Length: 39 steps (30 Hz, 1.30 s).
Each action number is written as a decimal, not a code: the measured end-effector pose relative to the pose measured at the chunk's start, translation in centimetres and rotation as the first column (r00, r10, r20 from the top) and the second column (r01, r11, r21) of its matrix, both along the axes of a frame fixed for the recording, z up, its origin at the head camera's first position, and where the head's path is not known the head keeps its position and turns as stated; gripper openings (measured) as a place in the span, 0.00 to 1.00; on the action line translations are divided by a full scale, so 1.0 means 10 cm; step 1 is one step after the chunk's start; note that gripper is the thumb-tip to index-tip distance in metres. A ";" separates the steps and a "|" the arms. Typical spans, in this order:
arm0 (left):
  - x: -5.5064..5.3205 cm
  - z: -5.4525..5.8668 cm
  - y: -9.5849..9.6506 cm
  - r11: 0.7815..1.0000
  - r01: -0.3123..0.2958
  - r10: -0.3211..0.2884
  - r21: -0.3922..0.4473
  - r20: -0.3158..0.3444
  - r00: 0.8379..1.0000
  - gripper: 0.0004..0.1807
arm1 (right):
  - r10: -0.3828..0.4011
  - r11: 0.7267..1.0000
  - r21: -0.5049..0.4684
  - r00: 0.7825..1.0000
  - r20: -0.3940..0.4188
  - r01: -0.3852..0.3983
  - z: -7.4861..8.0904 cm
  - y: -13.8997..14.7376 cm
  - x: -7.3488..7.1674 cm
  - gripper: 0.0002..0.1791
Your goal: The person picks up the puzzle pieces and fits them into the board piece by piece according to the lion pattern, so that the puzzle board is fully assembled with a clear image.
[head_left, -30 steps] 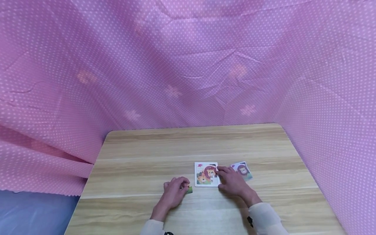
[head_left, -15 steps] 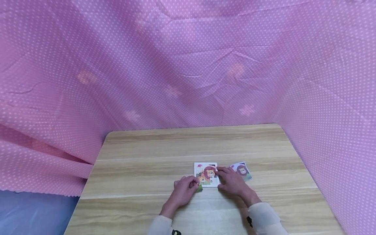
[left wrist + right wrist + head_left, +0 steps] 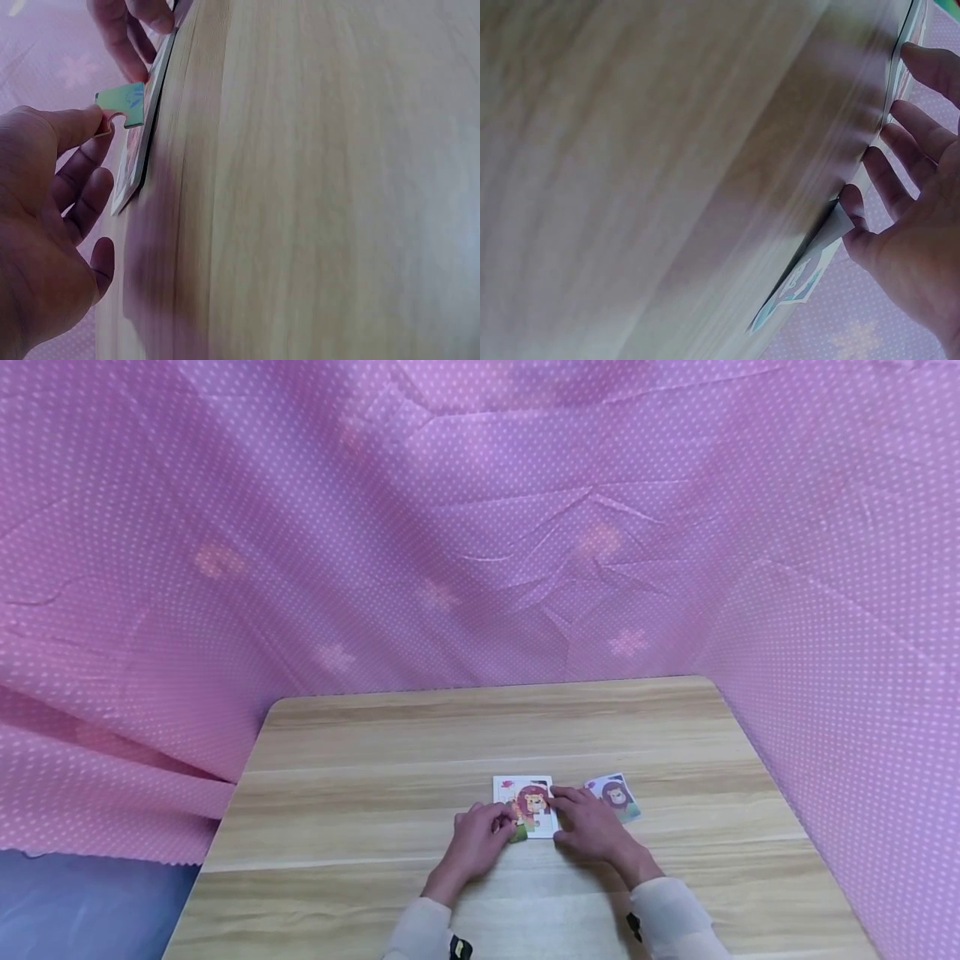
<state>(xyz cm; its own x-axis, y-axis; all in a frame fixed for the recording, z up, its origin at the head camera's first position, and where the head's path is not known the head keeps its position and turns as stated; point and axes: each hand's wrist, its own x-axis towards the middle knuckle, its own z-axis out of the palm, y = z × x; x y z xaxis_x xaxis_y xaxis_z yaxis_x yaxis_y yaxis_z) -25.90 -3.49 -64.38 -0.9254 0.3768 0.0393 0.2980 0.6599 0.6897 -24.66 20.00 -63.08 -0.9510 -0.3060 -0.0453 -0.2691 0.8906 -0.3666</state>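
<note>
A green jigsaw piece (image 3: 118,98) with a notch in one side is pinched between the thumb and index finger of my left hand (image 3: 477,843). It is held over the lower left part of the puzzle board (image 3: 544,829), a white-framed square with a lion picture and a bare white patch at the lower right. My right hand (image 3: 592,827) rests along the board's right edge, its fingers spread and fairly straight. In the right wrist view, the little finger (image 3: 853,204) lies at a bent-up corner of the lion picture card (image 3: 802,279).
Right of the board, the picture card lies tilted on the wood-grain table (image 3: 360,752), partly behind the right hand. A pink dotted cloth (image 3: 480,568) hangs along the table's back and sides. Blue material (image 3: 90,902) shows at lower left.
My left hand has moved right with the green jigsaw piece, from beside the board to over its lower left part. The right hand has stayed at the board's right edge.
</note>
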 end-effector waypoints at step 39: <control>-0.33 -0.04 0.36 0.998 0.051 -0.053 -0.026 -0.095 0.994 0.03 | 0.019 1.000 -0.008 0.997 -0.078 -0.020 -0.05 -0.03 -0.10 0.33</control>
<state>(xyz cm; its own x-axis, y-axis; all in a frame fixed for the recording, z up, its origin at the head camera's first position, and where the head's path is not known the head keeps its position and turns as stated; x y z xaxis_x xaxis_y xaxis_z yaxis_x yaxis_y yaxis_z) -29.22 0.16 -64.78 -0.8968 0.4265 0.1174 0.3966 0.6576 0.6405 -25.68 19.70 -63.59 -0.9454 -0.3244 0.0312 -0.3142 0.8819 -0.3515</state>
